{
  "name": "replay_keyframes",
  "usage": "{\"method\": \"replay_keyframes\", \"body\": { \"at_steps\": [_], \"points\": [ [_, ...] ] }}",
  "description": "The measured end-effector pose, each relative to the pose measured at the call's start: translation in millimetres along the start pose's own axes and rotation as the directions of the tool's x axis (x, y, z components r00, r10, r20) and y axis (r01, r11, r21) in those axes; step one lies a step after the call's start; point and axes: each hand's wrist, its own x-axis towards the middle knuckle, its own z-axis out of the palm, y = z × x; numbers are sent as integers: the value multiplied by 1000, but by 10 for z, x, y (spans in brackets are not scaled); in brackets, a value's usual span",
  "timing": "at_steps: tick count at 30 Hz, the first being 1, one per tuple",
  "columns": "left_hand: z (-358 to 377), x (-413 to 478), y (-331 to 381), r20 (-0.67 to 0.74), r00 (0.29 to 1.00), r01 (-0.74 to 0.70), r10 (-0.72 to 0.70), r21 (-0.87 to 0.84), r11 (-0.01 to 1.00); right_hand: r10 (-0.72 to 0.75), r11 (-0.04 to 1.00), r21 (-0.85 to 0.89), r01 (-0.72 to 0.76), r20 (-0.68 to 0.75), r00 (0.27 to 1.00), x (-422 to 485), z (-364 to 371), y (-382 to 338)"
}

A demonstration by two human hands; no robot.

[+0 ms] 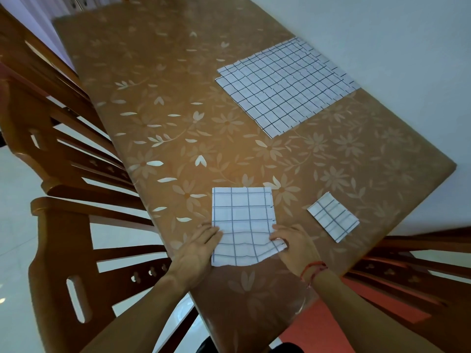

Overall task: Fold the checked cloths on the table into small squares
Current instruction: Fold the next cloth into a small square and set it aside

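Red thread bracelet (313, 269), R wrist, bare forearms (142, 309)

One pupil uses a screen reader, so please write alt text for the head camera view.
A person's left hand and right hand hold the near corners of a partly folded checked cloth on a floral table. A small folded square lies to its right; a stack of larger checked cloths lies farther back.
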Motion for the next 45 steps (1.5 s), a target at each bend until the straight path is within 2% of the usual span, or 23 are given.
{"method": "replay_keyframes", "body": {
  "at_steps": [3,6,9,13,18,22,28,33,36,40,45],
  "points": [
    [9,8,-28,-69,996,50,-57,-100,994,87,996,21,-88,42,995,45,0,-1],
    [22,31,-52,-88,990,101,-113,-130,986,158,985,59,-160,33,987,81,8,-17],
    [31,78,-54,-109,976,166,-187,-176,970,122,992,-5,-122,-14,992,149,-13,-62],
    [-14,207,-60,-158,941,252,-298,-257,933,73,997,16,-73,-40,996,278,-39,-126],
    [-31,347,-114,-108,884,409,-454,-289,866,161,987,33,-160,-24,987,422,-54,-150],
    [-17,398,-170,-83,861,464,-502,-277,841,197,979,54,-196,-13,980,533,-27,-159],
    [-22,457,-202,-76,871,463,-486,-207,862,225,969,100,-225,13,974,628,42,-153],
    [11,442,-227,-116,895,422,-430,-89,902,215,976,32,-214,-28,976,666,52,-168],
    [-37,450,-242,-144,929,340,-341,-26,940,248,967,-41,-252,-80,965,680,47,-197],
    [-58,484,-312,-75,981,189,-180,132,973,63,983,-159,-89,-162,985,699,110,-315],
    [-17,543,-395,22,993,106,-113,203,973,-134,910,-406,87,-89,987,743,364,-508]
  ]
}}
